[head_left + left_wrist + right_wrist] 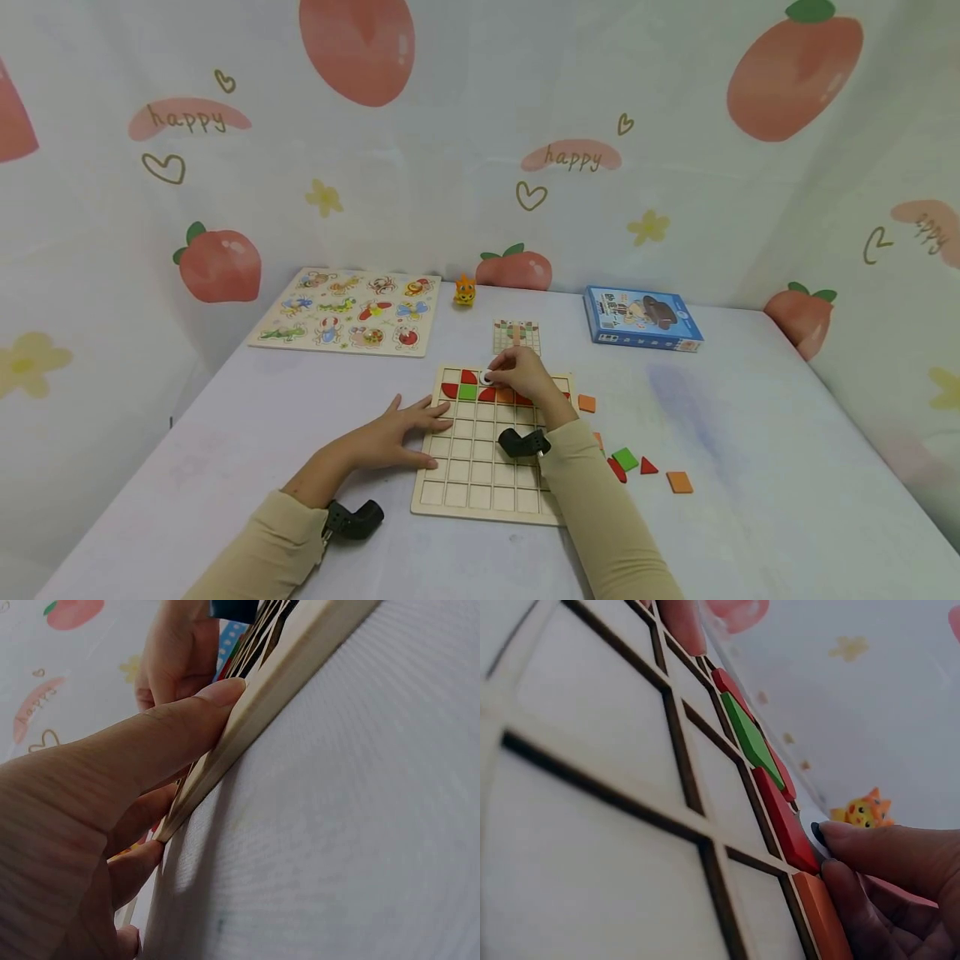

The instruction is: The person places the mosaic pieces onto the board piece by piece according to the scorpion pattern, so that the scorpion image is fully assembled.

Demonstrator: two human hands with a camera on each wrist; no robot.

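A wooden grid board (457, 454) lies on the table, with colored tiles in its two far rows. Thumb and fingertips of my right hand (525, 375) pinch a white tile with a dark ring (486, 378) at a cell of the farthest row. Just nearer are a green square tile (467, 392), a red petal-shaped tile (784, 821) and an orange tile (821, 915). My left hand (386, 433) rests with fingers spread on the board's left edge, its thumb (172, 735) lying along the rim. The right palm hides part of the tile rows.
Loose tiles, among them a green square (625, 459), a red triangle (648, 466) and an orange square (680, 482), lie right of the board. Behind it are a pattern card (529, 340), an insect puzzle board (352, 312), a small orange toy (465, 291) and a blue box (641, 318).
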